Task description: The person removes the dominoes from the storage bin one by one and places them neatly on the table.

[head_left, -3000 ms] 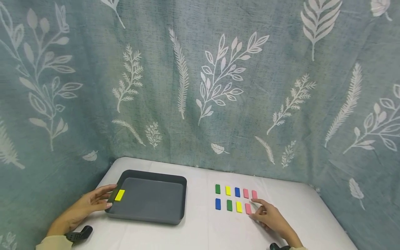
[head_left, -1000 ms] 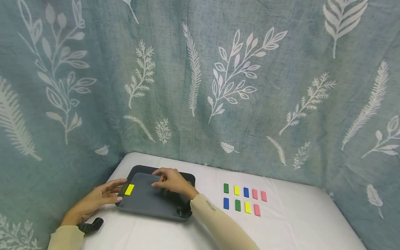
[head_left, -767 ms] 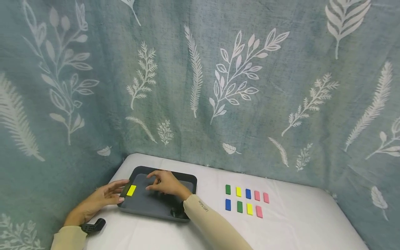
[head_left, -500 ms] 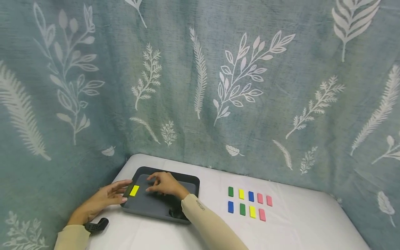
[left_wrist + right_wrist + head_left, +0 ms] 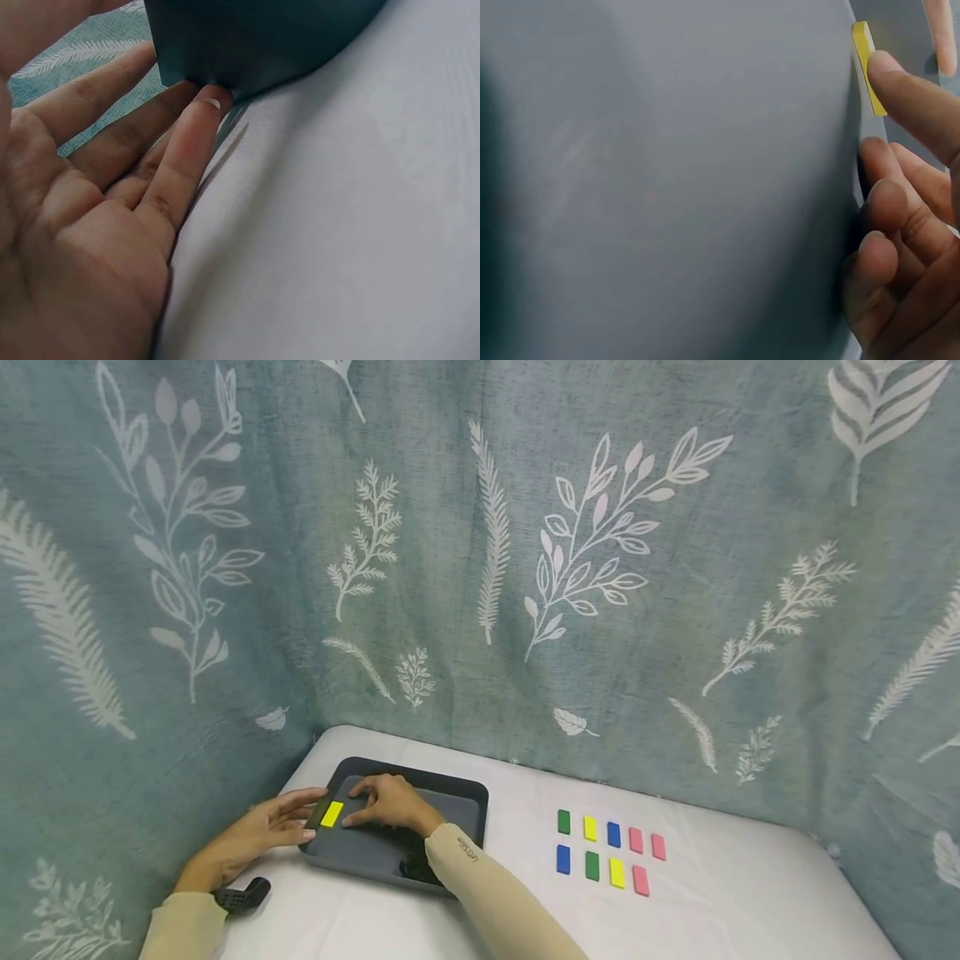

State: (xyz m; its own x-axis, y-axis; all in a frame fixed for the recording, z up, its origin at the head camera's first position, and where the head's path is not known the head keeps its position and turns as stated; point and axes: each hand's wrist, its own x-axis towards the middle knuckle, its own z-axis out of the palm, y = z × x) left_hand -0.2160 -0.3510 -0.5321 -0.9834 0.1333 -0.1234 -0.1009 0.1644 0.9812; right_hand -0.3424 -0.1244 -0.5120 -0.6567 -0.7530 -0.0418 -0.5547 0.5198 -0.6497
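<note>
A dark grey rectangular tray (image 5: 408, 868) stands on the white table. Against its left wall, inside, lies a yellow block (image 5: 332, 814). My left hand (image 5: 258, 835) rests at the tray's left end, with fingertips touching the outer wall in the left wrist view. Over the tray's left half is my right hand (image 5: 390, 803), thumb and index finger spread apart beside the yellow block, with nothing visible between them. In the right wrist view a fingertip (image 5: 889, 66) overlaps the yellow block (image 5: 862, 56); I cannot tell whether it touches. The other right fingers are curled.
Right of the tray, small blocks lie in two rows: a green block (image 5: 564, 822), a yellow one (image 5: 590, 828), a blue one (image 5: 613, 834) and several others. A patterned teal curtain (image 5: 450, 568) hangs behind and to the left. The right forearm (image 5: 495, 893) crosses the tray's front edge.
My right hand has moved from beside the pink blocks leftward over the tray, then closer to the yellow block. My left hand stays at the tray's left end. The head view has shifted.
</note>
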